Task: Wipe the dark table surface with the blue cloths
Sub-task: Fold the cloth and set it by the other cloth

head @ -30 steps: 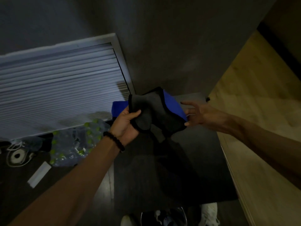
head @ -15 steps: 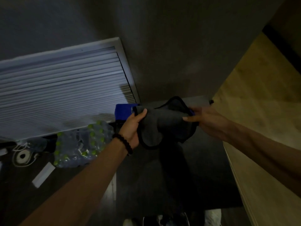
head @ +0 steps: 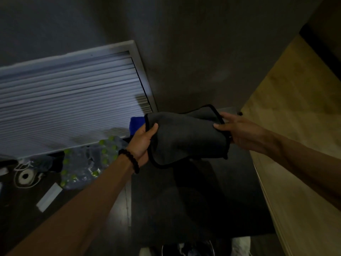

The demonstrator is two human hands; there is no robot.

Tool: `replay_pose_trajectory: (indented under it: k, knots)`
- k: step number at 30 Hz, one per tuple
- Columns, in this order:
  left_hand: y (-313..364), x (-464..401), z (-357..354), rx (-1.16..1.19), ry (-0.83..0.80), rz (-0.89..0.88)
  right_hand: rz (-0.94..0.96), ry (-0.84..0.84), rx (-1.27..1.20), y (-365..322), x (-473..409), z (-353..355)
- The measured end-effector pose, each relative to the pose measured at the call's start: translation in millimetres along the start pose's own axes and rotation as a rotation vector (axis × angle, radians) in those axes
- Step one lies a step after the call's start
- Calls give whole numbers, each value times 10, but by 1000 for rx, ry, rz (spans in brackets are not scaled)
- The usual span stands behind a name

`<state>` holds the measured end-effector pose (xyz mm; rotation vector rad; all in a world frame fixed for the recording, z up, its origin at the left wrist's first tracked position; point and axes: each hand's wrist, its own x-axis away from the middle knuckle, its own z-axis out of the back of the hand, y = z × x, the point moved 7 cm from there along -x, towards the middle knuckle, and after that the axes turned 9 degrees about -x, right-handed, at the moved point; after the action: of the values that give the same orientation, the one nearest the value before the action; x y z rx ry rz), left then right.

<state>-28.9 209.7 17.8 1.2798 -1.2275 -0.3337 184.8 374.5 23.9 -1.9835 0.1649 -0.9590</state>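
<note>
Both hands, left hand (head: pixel 142 140) and right hand (head: pixel 239 131), now stretch the gripped cloth (head: pixel 184 139) wider than before

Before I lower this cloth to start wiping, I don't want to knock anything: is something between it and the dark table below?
Nothing visible. The cloth hangs stretched between the left hand and right hand, and the dark table beneath it looks bare. Dim light could hide something small.

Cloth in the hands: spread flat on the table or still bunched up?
Neither: the cloth is stretched between left hand and right hand, sagging, grey side up, above the dark table.
</note>
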Motion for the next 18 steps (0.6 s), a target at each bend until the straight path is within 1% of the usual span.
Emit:
replay_pose_trajectory:
  k: [4,10,15,18]
  knots:
    - [6,-52,31,32,-3,10,98,34,-138,-109,-41,72]
    - [109,-70,-24,83,-23,-36,199,28,-236,-205,-55,160]
    - [279,-64,11,41,54,-130,128,-31,-247,-188,-73,323]
    - [348,-62,34,-100,53,-149,101,-100,-324,-207,-40,327]
